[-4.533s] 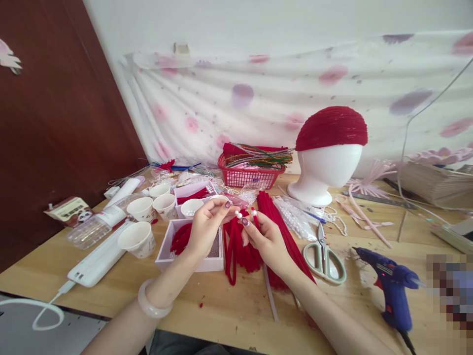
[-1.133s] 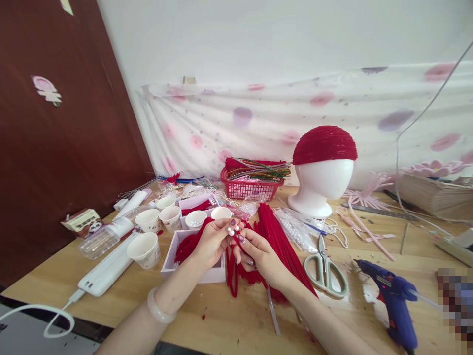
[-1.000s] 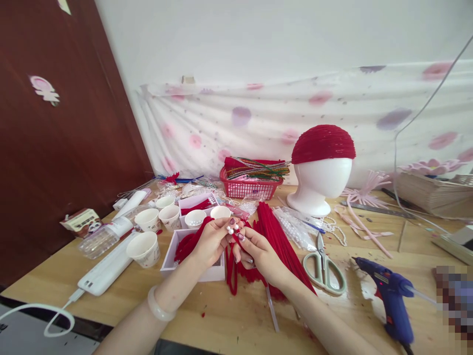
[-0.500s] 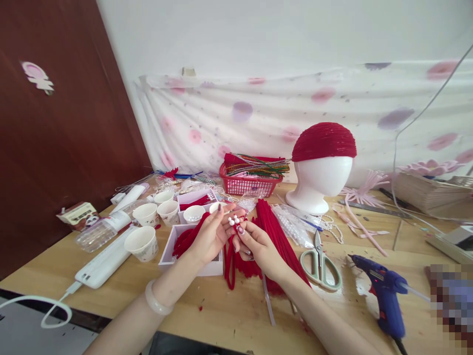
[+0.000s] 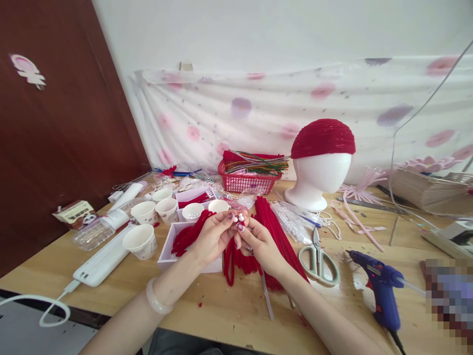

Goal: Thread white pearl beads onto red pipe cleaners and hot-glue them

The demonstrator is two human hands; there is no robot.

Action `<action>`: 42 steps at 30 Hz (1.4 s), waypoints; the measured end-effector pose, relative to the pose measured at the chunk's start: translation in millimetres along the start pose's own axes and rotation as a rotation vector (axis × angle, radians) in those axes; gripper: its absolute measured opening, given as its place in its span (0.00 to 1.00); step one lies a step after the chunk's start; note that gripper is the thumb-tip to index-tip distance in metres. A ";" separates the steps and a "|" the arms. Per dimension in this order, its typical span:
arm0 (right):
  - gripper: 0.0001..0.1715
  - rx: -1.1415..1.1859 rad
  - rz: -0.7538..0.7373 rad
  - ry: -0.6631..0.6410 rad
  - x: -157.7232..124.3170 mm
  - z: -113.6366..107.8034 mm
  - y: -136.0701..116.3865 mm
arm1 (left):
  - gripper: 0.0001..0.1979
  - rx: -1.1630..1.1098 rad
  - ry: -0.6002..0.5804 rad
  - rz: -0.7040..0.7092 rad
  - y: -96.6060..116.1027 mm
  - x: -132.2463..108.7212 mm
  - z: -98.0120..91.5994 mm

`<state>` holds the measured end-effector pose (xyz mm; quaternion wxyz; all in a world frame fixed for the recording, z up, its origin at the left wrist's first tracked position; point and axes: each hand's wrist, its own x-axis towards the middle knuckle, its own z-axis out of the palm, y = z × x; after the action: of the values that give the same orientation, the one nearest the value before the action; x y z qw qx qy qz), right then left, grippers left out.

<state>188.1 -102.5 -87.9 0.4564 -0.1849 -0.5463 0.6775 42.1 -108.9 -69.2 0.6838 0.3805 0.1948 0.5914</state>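
Observation:
A small cluster of white pearl beads (image 5: 239, 217) is pinched between my two hands, above the middle of the table. My left hand (image 5: 216, 236) closes thumb and forefinger on its left side. From the right, my right hand (image 5: 260, 241) grips it with thumb and bent fingers, and a bit of red shows just under the beads. How the beads are fastened is too small to tell. Below my hands lie loops of red chenille stems (image 5: 231, 266), with a long bundle of red chenille stems (image 5: 271, 231) beside my right hand.
To the left stand paper cups (image 5: 140, 241), a white box (image 5: 166, 251) with red pieces and a white power strip (image 5: 101, 261). Scissors (image 5: 318, 259) and a blue glue gun (image 5: 380, 286) lie right. Behind are a red basket (image 5: 249, 185) and a foam head (image 5: 321, 180) with a red cap.
My left fingers, spread out behind the beads before, have closed into a pinch on them. My right hand keeps its grip. The view has shifted slightly.

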 end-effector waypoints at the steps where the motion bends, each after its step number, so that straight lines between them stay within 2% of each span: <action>1: 0.12 -0.001 0.002 -0.002 0.1 -0.2 -0.4 | 0.10 -0.003 0.002 0.003 0.4 0.0 0.5; 4: 0.12 0.002 0.003 -0.004 0.1 -0.3 -1.1 | 0.13 -0.008 0.008 0.008 1.3 -0.4 1.8; 15: 0.12 0.017 -0.032 0.004 0.5 -1.0 -1.6 | 0.12 -0.015 0.013 0.021 3.3 0.7 7.7; 22: 0.11 0.013 -0.041 0.029 1.2 -4.4 3.2 | 0.17 0.141 0.008 0.024 6.3 -7.0 13.4; 27: 0.12 -0.003 -0.046 0.048 2.1 -4.0 5.4 | 0.18 0.226 0.101 0.109 2.9 -8.4 12.9; 30: 0.12 -0.021 -0.035 0.051 1.7 -2.2 5.1 | 0.14 0.236 0.183 0.179 3.8 -8.5 10.0; 32: 0.12 -0.031 -0.027 0.052 1.0 -1.3 4.3 | 0.13 0.241 0.202 0.175 4.3 -8.5 8.4; 42: 0.12 -0.053 -0.010 0.064 -0.5 -2.7 0.7 | 0.15 0.216 0.157 0.134 3.1 -7.2 8.8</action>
<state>190.0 -101.3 -89.5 0.4719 -0.2159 -0.5501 0.6543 44.8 -118.2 -62.6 0.5805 0.4167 0.2845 0.6391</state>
